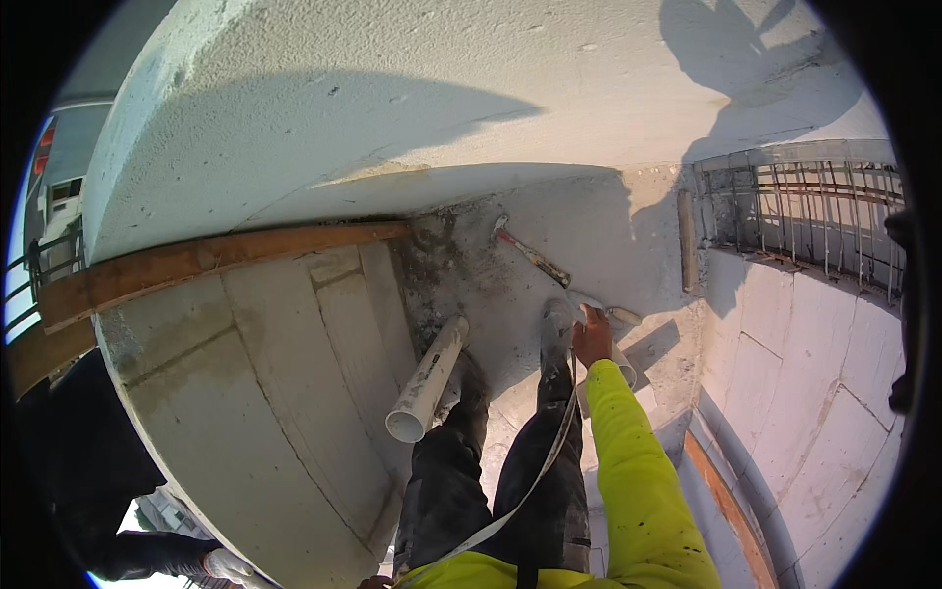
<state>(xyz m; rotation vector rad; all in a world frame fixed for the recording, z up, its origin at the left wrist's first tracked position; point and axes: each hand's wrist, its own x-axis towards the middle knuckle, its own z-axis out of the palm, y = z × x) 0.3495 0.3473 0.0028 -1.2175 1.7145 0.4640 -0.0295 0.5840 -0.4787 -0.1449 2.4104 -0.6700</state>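
Right hand (592, 336) on the hammer's (533, 257) near side, gripping a pale tape (556, 452) there, left hand (376, 582) farther back, can't tell its grip, floor (623, 265) from the hammer to the edge of a wood strip (686, 240)

The floor (628, 270) between hammer (531, 252) and wooden strip (686, 240) offers passage, while the white strap (538, 479) cuts across before the legs (442, 471).

Bright sun comes from behind the right fingers (587, 316). Ahead and to their right, a dark human shadow (721, 69) falls on the sunlit wall (549, 49). Left of them, the block wall (280, 393) sits in softer shade. Fisheye distortion bends the wooden beam (226, 259) farther left. The hammer (533, 257) just ahead of them looks fairly sharp.
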